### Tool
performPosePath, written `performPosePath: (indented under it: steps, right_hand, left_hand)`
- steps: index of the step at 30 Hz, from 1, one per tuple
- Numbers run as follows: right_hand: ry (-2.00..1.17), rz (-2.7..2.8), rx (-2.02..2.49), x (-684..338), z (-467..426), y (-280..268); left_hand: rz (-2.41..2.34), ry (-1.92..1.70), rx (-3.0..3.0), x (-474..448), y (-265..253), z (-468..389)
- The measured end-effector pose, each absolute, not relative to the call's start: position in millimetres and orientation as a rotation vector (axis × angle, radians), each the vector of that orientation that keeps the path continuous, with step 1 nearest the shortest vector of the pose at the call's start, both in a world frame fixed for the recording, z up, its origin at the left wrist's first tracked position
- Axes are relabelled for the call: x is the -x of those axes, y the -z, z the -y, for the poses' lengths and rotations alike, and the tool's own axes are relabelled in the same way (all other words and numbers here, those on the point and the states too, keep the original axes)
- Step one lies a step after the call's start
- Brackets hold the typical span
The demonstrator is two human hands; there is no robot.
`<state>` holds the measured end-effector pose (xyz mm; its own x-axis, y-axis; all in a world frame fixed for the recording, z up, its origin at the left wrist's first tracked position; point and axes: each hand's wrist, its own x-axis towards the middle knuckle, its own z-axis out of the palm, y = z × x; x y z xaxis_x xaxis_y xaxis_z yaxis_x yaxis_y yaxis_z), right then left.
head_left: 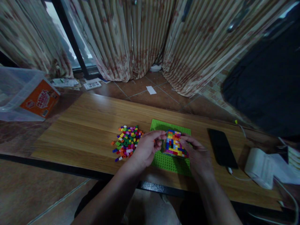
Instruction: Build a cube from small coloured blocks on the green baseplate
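A multicoloured block built of toy bricks (pixel 172 143) sits over the green studded baseplate (pixel 172 165); whether it is attached to the plate or held just above it, I cannot tell. My right hand (pixel 197 154) grips the block's right side, thumb on top and fingers around the far edge. At its upper left corner is my left hand (pixel 147 147), thumb and forefinger pinched close to the bricks, the other fingers curled in. Anything between those fingertips is too small to make out. Just left of that hand lies a pile of loose toy bricks (pixel 127 140) in many colours, partly hidden by it.
The wooden table (pixel 82 125) carries a black phone (pixel 221 147) on a charging cable and a white device (pixel 260 167) at right. A clear plastic bin (pixel 21 90) stands beyond the left end. Curtains (pixel 150 37) hang behind; papers (pixel 151 90) lie on the tiled floor.
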<state>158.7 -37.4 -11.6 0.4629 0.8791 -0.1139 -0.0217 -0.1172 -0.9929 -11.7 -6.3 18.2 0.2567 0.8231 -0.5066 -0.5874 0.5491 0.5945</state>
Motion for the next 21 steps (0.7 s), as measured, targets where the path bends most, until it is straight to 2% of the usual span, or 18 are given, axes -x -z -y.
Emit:
performPosePath:
  steps: [21]
  right_hand:
    - [-1.013,0.729,1.460,-154.9,37.3,12.3]
  left_hand:
    - [-0.845,-1.000,-0.258,11.1,-19.4,7.1]
